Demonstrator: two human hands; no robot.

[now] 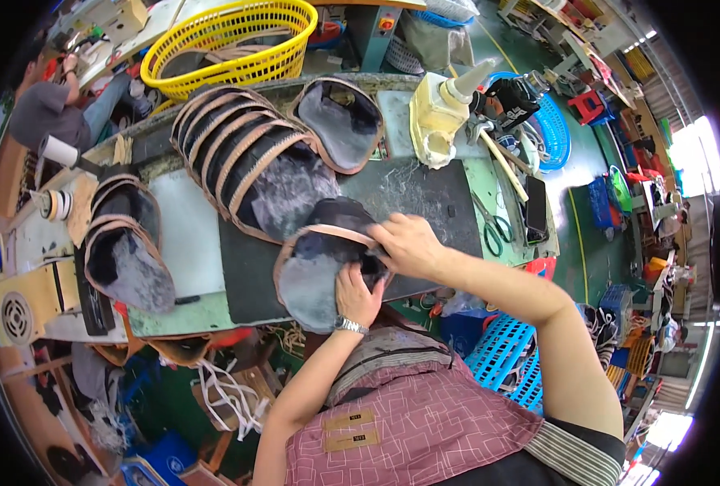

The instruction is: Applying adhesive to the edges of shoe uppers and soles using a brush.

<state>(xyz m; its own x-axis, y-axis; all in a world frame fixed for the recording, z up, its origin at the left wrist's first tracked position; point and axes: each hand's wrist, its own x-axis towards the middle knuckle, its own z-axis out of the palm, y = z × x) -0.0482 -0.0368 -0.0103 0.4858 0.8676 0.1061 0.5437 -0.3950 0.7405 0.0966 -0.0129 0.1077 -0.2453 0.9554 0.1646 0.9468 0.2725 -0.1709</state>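
A dark shoe upper (pixel 307 285) with a tan stitched edge and a chalky grey patch lies at the near edge of the black work mat (pixel 433 186). My left hand (pixel 358 296) reaches into its opening, fingers bent and closed on the inner material; the fingertips are partly hidden. With fingers pinched together, my right hand (pixel 408 243) grips the upper's tan rim on the right side. A row of similar uppers (pixel 283 182) overlaps just beyond, and one more upper (pixel 337 121) rests behind it. At the left lie a few others (pixel 129 263).
A yellow basket (pixel 230 20) stands behind the bench. On the right are a cream glue container (pixel 437 117), a hammer (pixel 506 166), scissors (pixel 491 227) and a blue basket (pixel 553 134). Another blue basket (pixel 502 360) sits beside my lap. A seated person (pixel 60 109) works at far left.
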